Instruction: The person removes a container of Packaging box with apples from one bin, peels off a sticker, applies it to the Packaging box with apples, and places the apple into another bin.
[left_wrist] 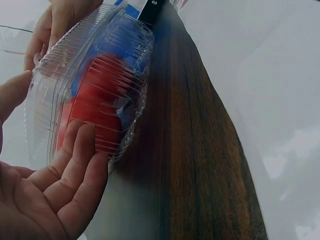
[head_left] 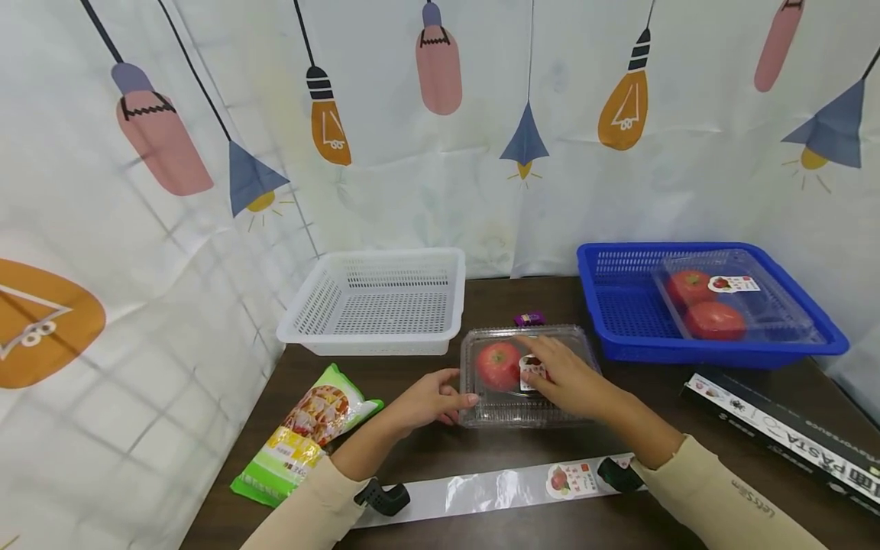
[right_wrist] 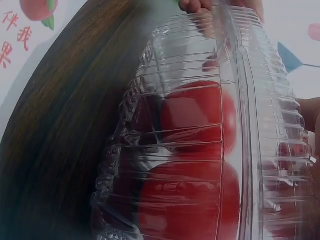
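Observation:
A clear ribbed plastic fruit box point(head_left: 529, 414) with a closed lid sits on the dark table. Red apples point(left_wrist: 95, 117) show through its wall; the right wrist view has two red apples point(right_wrist: 192, 200) side by side. At the box's left end my left hand point(head_left: 429, 399) holds the edge, thumb near the lid and fingers against the side wall. My right hand point(head_left: 567, 378) lies across the lid, its fingers extended over a white label point(head_left: 531, 373) with a fruit picture. That hand partly hides the label and the right half of the contents.
Behind stand a white basket point(head_left: 385, 345) and a blue basket point(head_left: 619, 347) holding another box of apples point(head_left: 715, 319). A purple packet point(head_left: 529, 318) lies behind the box. Left is a green food bag point(head_left: 316, 428); right, a black pasta box point(head_left: 791, 439). A label strip point(head_left: 481, 493) lies in front.

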